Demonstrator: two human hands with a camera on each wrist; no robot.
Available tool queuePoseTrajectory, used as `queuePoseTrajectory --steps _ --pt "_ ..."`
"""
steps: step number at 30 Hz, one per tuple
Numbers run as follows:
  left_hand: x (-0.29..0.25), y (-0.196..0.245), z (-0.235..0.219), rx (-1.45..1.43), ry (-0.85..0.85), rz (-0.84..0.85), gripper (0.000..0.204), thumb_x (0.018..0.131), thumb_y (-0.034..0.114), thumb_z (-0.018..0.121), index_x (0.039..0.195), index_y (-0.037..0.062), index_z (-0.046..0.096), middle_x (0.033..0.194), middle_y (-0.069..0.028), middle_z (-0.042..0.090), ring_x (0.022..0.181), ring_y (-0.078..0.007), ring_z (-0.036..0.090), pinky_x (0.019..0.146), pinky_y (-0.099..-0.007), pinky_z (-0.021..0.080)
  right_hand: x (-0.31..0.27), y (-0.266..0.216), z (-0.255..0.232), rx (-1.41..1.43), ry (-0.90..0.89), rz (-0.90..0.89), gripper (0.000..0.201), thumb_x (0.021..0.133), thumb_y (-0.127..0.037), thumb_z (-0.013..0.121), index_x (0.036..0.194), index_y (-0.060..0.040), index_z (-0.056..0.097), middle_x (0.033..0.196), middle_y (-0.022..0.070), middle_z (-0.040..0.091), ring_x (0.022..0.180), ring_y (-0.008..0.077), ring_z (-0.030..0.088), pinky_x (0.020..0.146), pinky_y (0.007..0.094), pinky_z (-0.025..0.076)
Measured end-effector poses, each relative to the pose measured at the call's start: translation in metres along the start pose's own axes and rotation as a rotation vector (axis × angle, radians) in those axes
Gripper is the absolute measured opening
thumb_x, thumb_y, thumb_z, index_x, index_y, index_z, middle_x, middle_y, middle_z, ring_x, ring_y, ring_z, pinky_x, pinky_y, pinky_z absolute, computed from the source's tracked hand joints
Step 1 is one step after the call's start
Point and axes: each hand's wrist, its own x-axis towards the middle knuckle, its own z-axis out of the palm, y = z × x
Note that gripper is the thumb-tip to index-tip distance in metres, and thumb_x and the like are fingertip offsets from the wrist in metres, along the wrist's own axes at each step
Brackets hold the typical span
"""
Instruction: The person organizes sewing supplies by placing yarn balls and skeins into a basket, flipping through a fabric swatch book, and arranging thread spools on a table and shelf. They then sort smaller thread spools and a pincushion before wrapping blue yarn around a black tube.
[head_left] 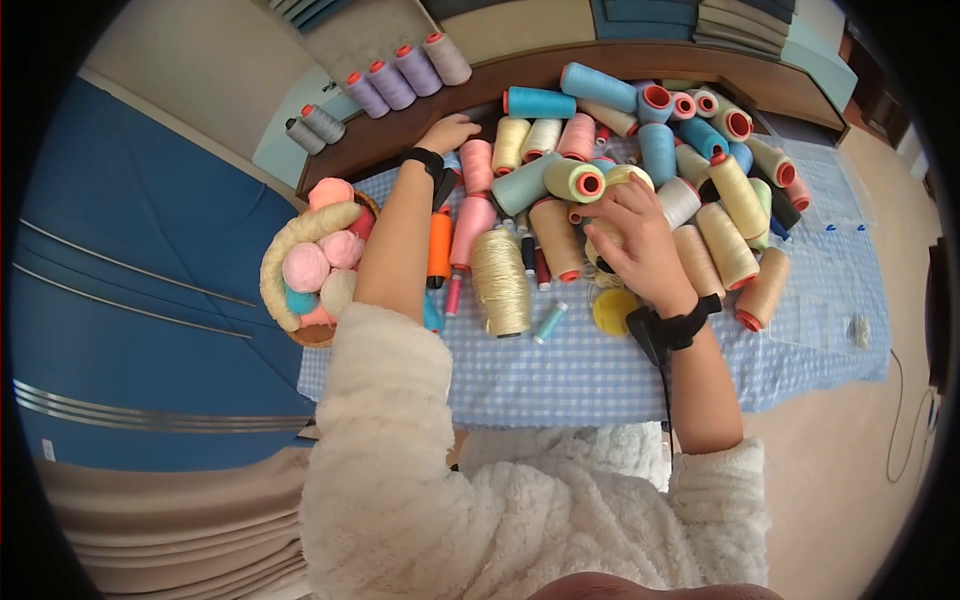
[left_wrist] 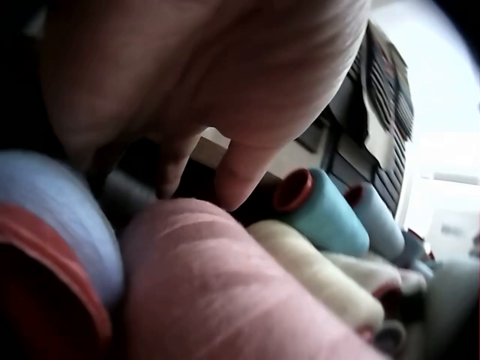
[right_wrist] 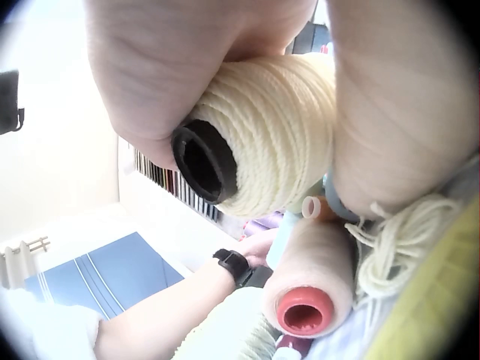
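My right hand (head_left: 638,245) grips a spool of cream cord (right_wrist: 274,139) with a black core, thumb on one side and fingers on the other. Below it in the right wrist view lie a beige cone of thread (right_wrist: 315,274) with a red core and a loose bundle of cream cord (right_wrist: 405,240). At the back left of the table, my left hand (head_left: 447,133) reaches down behind a pink cone of thread (left_wrist: 217,277). Its fingers point downward beside a dark grey thing (left_wrist: 129,196); I cannot tell whether they hold it.
Many thread cones in pink, blue and beige crowd the checked tablecloth (head_left: 560,375). A basket (head_left: 312,333) of yarn balls stands left. Purple cones (head_left: 417,72) line the ledge behind. Near my right wrist lies a yellow disc (head_left: 613,312); a gold cord spool (head_left: 499,285) stands in front.
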Motion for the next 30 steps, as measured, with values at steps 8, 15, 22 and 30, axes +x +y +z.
queuePoseTrajectory --steps 8,15,22,30 --pt "-0.010 0.037 0.001 -0.426 0.045 -0.162 0.049 0.089 0.029 0.071 0.127 -0.0012 0.065 0.138 -0.0130 0.060 0.131 -0.0226 0.049 0.110 -0.0356 0.035 -0.002 0.000 0.000 0.024 0.018 0.013 0.017 0.083 -0.016 0.069 0.098 -0.0068 0.071 0.097 0.0101 0.062 0.102 0.0294 0.060 0.114 0.0490 0.034" --pt "-0.014 0.044 0.001 -0.505 0.094 -0.217 0.047 0.088 0.029 0.072 0.126 0.0008 0.067 0.137 -0.0126 0.060 0.129 -0.0236 0.049 0.107 -0.0417 0.038 -0.002 0.001 0.001 0.028 0.037 0.002 0.017 0.084 -0.018 0.068 0.096 -0.0073 0.071 0.096 0.0087 0.062 0.101 0.0284 0.059 0.116 0.0491 0.034" --pt "-0.007 0.045 0.012 -0.617 0.090 -0.278 0.035 0.089 0.026 0.073 0.114 0.0014 0.072 0.117 -0.0083 0.069 0.113 -0.0177 0.056 0.101 -0.0335 0.040 -0.004 0.000 0.001 0.021 0.011 0.016 0.018 0.084 -0.015 0.067 0.100 -0.0072 0.070 0.099 0.0104 0.061 0.104 0.0300 0.059 0.117 0.0502 0.031" --pt "-0.057 0.092 0.001 -0.550 -0.051 -0.138 0.032 0.093 0.026 0.069 0.108 -0.0017 0.071 0.102 -0.0075 0.070 0.095 -0.0147 0.060 0.089 -0.0312 0.046 -0.003 0.003 0.002 0.014 0.039 -0.009 0.017 0.084 -0.018 0.068 0.096 -0.0078 0.072 0.096 0.0093 0.062 0.102 0.0290 0.060 0.115 0.0491 0.034"
